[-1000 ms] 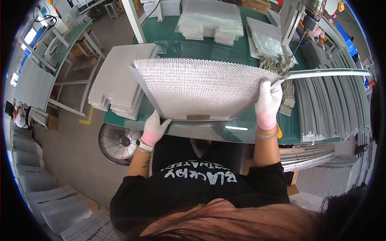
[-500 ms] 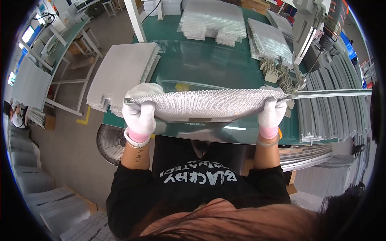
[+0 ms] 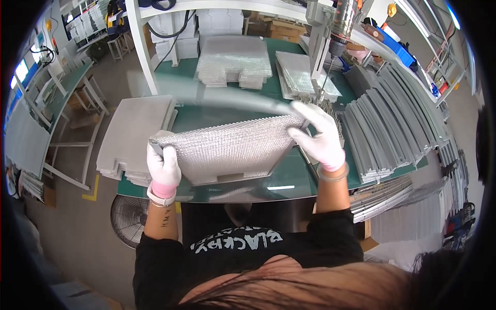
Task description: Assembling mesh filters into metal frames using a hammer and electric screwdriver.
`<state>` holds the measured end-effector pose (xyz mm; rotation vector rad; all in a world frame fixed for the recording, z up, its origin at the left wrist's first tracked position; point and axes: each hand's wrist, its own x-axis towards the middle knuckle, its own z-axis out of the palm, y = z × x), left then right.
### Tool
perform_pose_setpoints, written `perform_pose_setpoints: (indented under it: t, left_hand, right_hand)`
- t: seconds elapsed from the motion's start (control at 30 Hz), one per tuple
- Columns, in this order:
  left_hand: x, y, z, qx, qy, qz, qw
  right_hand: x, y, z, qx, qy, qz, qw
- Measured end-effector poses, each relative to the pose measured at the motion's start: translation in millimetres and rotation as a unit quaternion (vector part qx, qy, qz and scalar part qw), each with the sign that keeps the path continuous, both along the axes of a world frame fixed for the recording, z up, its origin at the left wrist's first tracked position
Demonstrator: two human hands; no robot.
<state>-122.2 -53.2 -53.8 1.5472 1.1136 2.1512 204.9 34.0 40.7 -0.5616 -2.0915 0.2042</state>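
Observation:
I hold a silvery mesh filter panel tilted above the green table. My left hand, in a white glove with a pink cuff, grips the panel's left edge. My right hand, gloved the same way, is on the panel's upper right corner and also holds a long grey metal strip that runs blurred along the panel's top edge.
Stacks of mesh panels lie at the table's back, another stack at the left. Rows of grey metal strips fill the right side. A drill press stands behind; a fan sits on the floor.
The panel turned from edge-on to tilted with its face toward me. My right hand moved from the panel's right edge to its upper corner, and the metal strip swung over the top edge.

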Motion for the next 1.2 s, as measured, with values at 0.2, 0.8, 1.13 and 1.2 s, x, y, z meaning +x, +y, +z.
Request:
perform_pose_setpoints:
  t: [0.2,0.8,1.13,1.2]
  left_hand:
    - [-7,-2,-7,-0.018,0.006,-0.024,1.0]
    - [6,-10,33,0.08,0.017,-0.03,0.996]
    - [11,14,17,0.161,0.004,0.166,0.973]
    - [14,17,9,0.155,0.035,0.244,0.957]
  right_hand:
    - [8,12,51,0.049,-0.177,0.135,0.974]
    - [-66,-6,74,0.032,-0.285,0.259,0.922]
    - [-70,-6,71,0.024,-0.264,0.23,0.936]
    - [-71,-4,67,0.015,-0.262,0.215,0.941]
